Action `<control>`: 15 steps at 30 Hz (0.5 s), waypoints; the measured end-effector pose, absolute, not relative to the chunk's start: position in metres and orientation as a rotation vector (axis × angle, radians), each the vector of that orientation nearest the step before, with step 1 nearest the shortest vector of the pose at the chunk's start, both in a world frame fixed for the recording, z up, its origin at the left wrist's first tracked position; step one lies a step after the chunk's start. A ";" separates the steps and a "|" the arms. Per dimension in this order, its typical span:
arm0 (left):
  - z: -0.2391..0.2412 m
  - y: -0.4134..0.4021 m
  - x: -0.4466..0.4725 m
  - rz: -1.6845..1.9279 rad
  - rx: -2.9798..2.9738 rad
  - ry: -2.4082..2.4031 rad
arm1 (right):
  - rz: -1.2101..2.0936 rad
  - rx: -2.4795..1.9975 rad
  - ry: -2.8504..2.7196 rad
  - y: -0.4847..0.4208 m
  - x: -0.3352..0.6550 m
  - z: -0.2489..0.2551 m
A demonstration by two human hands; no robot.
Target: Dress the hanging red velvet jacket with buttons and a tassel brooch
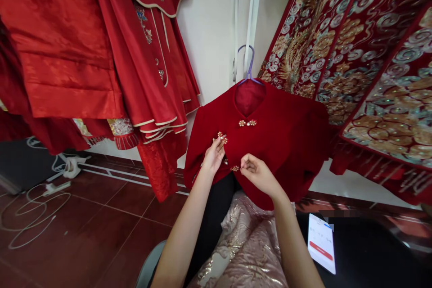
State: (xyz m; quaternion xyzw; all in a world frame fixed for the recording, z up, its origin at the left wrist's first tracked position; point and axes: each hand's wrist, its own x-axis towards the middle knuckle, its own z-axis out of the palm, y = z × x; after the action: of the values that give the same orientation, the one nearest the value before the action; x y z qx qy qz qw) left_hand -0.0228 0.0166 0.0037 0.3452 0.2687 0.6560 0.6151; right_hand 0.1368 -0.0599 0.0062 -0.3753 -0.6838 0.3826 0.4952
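A dark red velvet jacket (pixel 266 144) hangs in front of me on a purple hanger (pixel 249 69). Its collar is joined by a gold floral clasp (pixel 248 123) with pearls, while the front edges below it are apart. My left hand (pixel 214 156) has its fingers closed at the jacket's left front edge, over a second floral clasp (pixel 221 137). Beside a lower clasp (pixel 235 168), my right hand (pixel 257 173) is closed in a pinch against the velvet. Whatever lies between those right fingertips is too small to make out.
Red garments (pixel 145 54) hang at left, and a heavily embroidered red garment (pixel 354 54) hangs at right. A lit phone (pixel 320 243) lies on a black surface (pixel 374 252) at lower right. White cables (pixel 33 207) and a power strip (pixel 57 188) lie on the tiled floor.
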 end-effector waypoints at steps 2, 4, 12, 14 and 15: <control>0.002 0.017 -0.024 1.539 0.807 0.626 | 0.921 -0.932 -1.651 -0.059 0.139 0.005; 0.001 0.018 -0.025 1.566 0.837 0.635 | 0.915 -0.947 -1.651 -0.057 0.142 0.004; 0.003 0.019 -0.021 1.607 0.880 0.738 | 0.922 -0.943 -1.656 -0.057 0.143 0.003; 0.006 0.018 -0.020 1.564 0.872 0.748 | 0.924 -0.943 -1.655 -0.057 0.144 0.003; 0.009 0.018 -0.019 1.517 0.885 0.761 | 0.922 -0.946 -1.653 -0.057 0.145 0.003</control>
State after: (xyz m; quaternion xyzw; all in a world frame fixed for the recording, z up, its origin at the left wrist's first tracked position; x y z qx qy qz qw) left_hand -0.0189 0.0182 0.0093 0.3780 0.3250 0.6478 0.5760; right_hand 0.1449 -0.0569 0.0035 -0.3894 -0.6808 0.3798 0.4905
